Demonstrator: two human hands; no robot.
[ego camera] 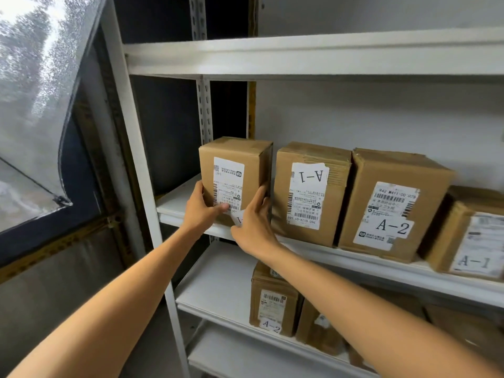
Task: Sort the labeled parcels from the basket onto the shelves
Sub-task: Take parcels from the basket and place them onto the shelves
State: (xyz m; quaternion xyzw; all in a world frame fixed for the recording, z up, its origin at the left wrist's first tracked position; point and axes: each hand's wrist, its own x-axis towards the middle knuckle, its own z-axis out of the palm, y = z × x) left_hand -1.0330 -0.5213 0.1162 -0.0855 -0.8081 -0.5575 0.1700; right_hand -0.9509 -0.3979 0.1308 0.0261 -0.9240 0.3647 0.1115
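- The parcel [234,170] stands upright at the left end of the middle shelf [174,205], held low between both hands.
- The left hand [200,211] wraps round its left edge and the right hand [252,225] grips its right corner.
- There is a narrow gap to the A-1 box [308,192] and bare shelf to the left.

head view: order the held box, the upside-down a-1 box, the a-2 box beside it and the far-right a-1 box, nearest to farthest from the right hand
From the right hand:
1. Held box, gripped, row's left end.
2. Upside-down A-1 box, just right of it.
3. A-2 box, further right.
4. Far-right A-1 box, at the frame's edge.
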